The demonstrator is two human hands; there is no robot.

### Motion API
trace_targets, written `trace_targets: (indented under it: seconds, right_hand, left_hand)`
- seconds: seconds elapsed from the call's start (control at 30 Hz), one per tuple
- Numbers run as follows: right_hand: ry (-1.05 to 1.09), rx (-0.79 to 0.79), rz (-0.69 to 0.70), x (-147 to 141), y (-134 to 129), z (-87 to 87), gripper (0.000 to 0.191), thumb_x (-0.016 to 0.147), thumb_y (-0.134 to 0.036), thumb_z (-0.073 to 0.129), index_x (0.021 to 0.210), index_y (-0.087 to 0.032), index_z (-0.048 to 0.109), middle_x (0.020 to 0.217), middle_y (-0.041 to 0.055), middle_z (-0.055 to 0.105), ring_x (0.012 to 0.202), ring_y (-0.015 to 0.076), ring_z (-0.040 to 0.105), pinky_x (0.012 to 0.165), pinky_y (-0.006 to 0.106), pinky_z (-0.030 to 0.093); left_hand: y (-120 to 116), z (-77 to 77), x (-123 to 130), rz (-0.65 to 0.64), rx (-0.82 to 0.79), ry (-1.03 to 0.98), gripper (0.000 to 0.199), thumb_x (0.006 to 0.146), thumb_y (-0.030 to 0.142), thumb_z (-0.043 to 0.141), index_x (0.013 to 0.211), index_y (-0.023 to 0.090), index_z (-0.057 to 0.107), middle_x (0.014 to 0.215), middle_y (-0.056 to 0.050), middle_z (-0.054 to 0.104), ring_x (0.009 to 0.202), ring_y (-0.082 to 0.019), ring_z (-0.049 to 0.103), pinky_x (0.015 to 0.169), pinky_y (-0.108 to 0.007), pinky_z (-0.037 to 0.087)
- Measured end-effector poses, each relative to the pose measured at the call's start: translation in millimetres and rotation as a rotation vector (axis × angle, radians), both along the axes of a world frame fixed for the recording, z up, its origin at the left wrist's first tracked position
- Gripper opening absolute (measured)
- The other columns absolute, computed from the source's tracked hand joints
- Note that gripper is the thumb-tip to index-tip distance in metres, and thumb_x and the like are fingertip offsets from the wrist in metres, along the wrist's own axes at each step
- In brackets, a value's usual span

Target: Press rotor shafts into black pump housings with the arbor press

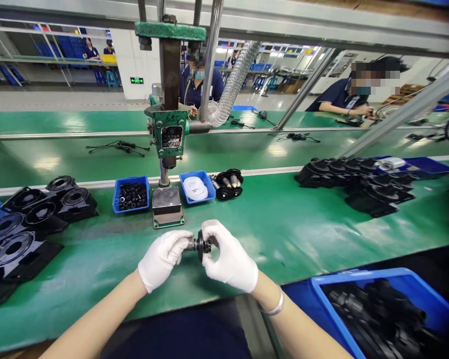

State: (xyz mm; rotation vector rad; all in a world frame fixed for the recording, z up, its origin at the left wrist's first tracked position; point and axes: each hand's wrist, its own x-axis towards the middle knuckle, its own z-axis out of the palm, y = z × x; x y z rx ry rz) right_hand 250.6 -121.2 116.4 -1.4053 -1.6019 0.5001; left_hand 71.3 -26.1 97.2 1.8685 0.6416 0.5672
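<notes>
Both my hands wear white gloves and meet over the green bench top, just in front of the press base. Between them lies a dark shaft with a black disc (201, 245), held roughly level. My left hand (165, 257) is closed round the shaft's left end. My right hand (226, 257) grips the disc's rim from the right, thumb below and fingers above. Beyond them stands the green arbor press (170, 132), its ram raised above a dark metal block (166, 200). Fine details of the part are hidden by my fingers.
Blue trays with small black rings (132, 194) and white flat rings (195, 188) flank the press. More disc-and-shaft parts (229, 183) lie to the right. Black housings (41, 214) crowd the left; others (359, 182) sit right. A blue bin (377, 276) holds black parts. Co-workers sit opposite.
</notes>
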Motion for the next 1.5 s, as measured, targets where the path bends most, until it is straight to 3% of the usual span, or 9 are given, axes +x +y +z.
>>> trace_targets:
  seconds: [0.1, 0.2, 0.3, 0.43, 0.6, 0.8, 1.0, 1.2, 1.5]
  right_hand:
    - [-0.062, 0.009, -0.034, -2, 1, 1.6, 0.038, 0.056, -0.003, 0.050, 0.088, -0.023, 0.042, 0.096, 0.0027, 0.048, 0.081, 0.0164, 0.049, 0.074, 0.030, 0.046]
    - [0.001, -0.047, -0.087, -6, 8, -6.3, 0.034, 0.058, -0.006, 0.049, 0.087, -0.022, 0.042, 0.088, 0.0007, 0.048, 0.076, 0.0159, 0.048, 0.070, 0.029, 0.045]
    - [0.074, -0.156, -0.138, -17, 18, -18.6, 0.032, 0.061, -0.008, 0.050, 0.088, -0.022, 0.042, 0.079, -0.0022, 0.047, 0.068, 0.0144, 0.047, 0.064, 0.028, 0.044]
    - [-0.023, -0.151, -0.155, -35, 20, -27.2, 0.031, 0.059, -0.006, 0.051, 0.083, -0.022, 0.041, 0.080, -0.0008, 0.046, 0.069, 0.0155, 0.048, 0.063, 0.028, 0.044]
    - [-0.229, 0.069, -0.026, -23, 1, -13.6, 0.035, 0.058, -0.001, 0.053, 0.084, -0.022, 0.044, 0.098, 0.0055, 0.048, 0.085, 0.0200, 0.052, 0.076, 0.034, 0.047]
    - [0.387, 0.054, -0.069, 8, -2, -5.5, 0.029, 0.073, -0.013, 0.064, 0.091, -0.024, 0.044, 0.094, 0.0018, 0.047, 0.082, 0.0164, 0.052, 0.075, 0.032, 0.050]
    - [1.123, -0.227, 0.173, -12, 2, -20.4, 0.037, 0.077, -0.034, 0.075, 0.095, -0.025, 0.044, 0.099, -0.0006, 0.048, 0.064, 0.0122, 0.056, 0.054, 0.029, 0.050]
    - [1.359, -0.301, 0.314, -25, 1, -31.4, 0.037, 0.074, -0.033, 0.075, 0.097, -0.024, 0.047, 0.097, 0.0011, 0.056, 0.071, 0.0161, 0.059, 0.055, 0.029, 0.049]
    - [1.234, -0.275, 0.223, -22, -1, -32.4, 0.040, 0.074, -0.033, 0.078, 0.095, -0.024, 0.046, 0.097, -0.0009, 0.054, 0.063, 0.0129, 0.059, 0.053, 0.029, 0.050]
  left_hand:
    - [2, -1.1, -9, -0.040, 0.128, 0.015, 0.038, 0.101, 0.034, 0.034, 0.126, 0.017, 0.057, 0.096, -0.007, 0.070, 0.078, -0.019, 0.067, 0.077, -0.034, 0.056]
    - [0, 4.3, -10, 0.020, 0.587, 0.102, 0.045, 0.093, 0.023, 0.046, 0.137, 0.016, 0.048, 0.138, -0.016, 0.054, 0.128, -0.029, 0.051, 0.110, -0.049, 0.039]
    - [-5, 6.6, 5, 0.017, 0.849, 0.435, 0.042, 0.083, 0.015, 0.051, 0.123, 0.009, 0.059, 0.127, -0.021, 0.060, 0.129, -0.036, 0.048, 0.113, -0.058, 0.028]
    - [1, -1.6, 25, -0.031, 0.799, 0.692, 0.020, 0.084, 0.014, 0.049, 0.079, 0.012, 0.069, 0.076, -0.014, 0.069, 0.080, -0.031, 0.068, 0.079, -0.045, 0.051]
    - [38, -2.0, 7, -0.071, 0.695, 0.696, 0.025, 0.071, 0.031, 0.066, 0.049, 0.021, 0.057, 0.046, -0.002, 0.056, 0.047, -0.020, 0.057, 0.047, -0.027, 0.034]
    - [62, 9.4, -31, 0.329, 0.636, 0.577, 0.048, 0.095, 0.039, 0.040, 0.052, 0.021, 0.048, 0.051, -0.002, 0.053, 0.052, -0.018, 0.054, 0.054, -0.028, 0.033]
    - [18, 17.9, -20, 0.170, 0.467, -0.014, 0.042, 0.092, 0.057, 0.053, 0.106, 0.018, 0.062, 0.103, -0.007, 0.069, 0.098, -0.019, 0.066, 0.087, -0.028, 0.051]
    - [7, 17.4, -12, -0.050, 0.504, -0.257, 0.031, 0.091, 0.041, 0.063, 0.115, 0.023, 0.064, 0.106, -0.007, 0.072, 0.095, -0.018, 0.069, 0.085, -0.029, 0.055]
    - [2, 17.9, -20, 0.132, 0.609, 0.150, 0.043, 0.087, 0.060, 0.058, 0.086, 0.018, 0.070, 0.072, -0.001, 0.071, 0.064, -0.017, 0.066, 0.060, -0.027, 0.046]
